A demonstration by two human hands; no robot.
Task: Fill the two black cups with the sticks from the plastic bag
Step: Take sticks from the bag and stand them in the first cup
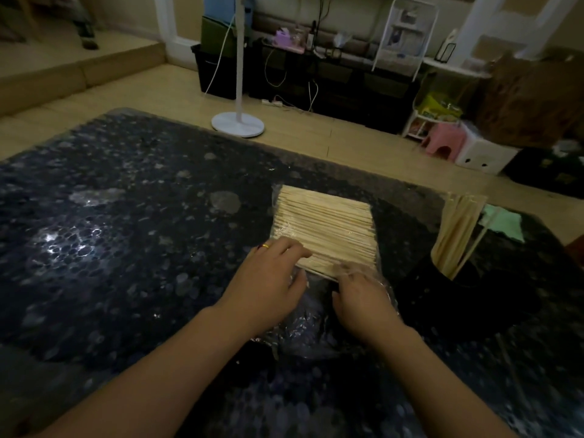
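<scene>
Sticks — a flat pack of pale wooden skewers (325,230) in a clear plastic bag (303,324) — lie on the dark speckled tabletop (126,216), long axis left to right. Both hands sit at its near edge: left hand (268,279) fingers curled on the left end, right hand (363,298) fingers gripping the bag's open mouth. One tall black cup (467,286), part filled, stands just right of the right hand.

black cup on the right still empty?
No, the black cup at the right already holds a leaning bunch of pale wooden sticks, standing apart from both hands.
</scene>
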